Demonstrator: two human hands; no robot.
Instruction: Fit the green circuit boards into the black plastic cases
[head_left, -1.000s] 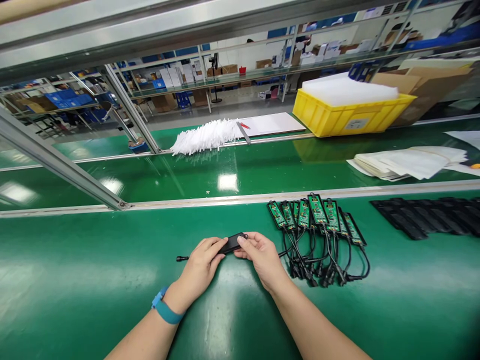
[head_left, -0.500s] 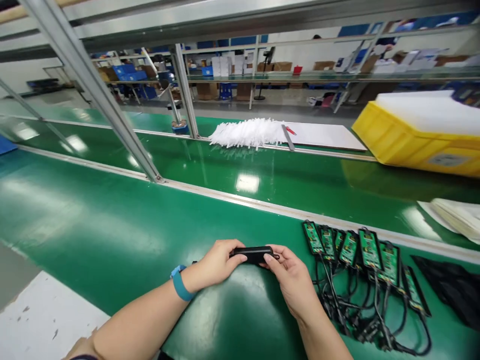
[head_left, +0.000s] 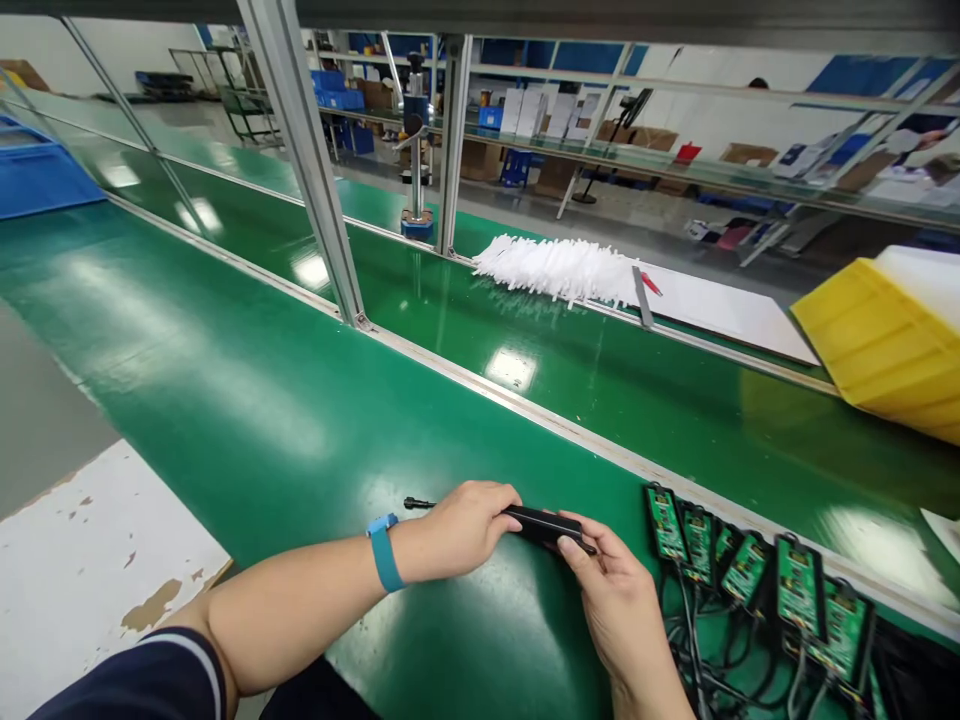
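Head view: my left fingers (head_left: pixel 504 497) and right fingers (head_left: pixel 574 553) closed round the case (head_left: pixel 541 524); swinging toward three o'clock risked bumping boards (head_left: pixel 798 590).

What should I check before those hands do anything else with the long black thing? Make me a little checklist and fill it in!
1. Left hand holding one end of the black case: ok.
2. Right hand holding the other end: ok.
3. Plug sticking out past the left hand, not squashed in the fingers: ok.
4. Case closed all the way round: cannot tell, fingers hide parts.
5. Cables under the green circuit boards neatly separated: not ok, they cross and bunch up.
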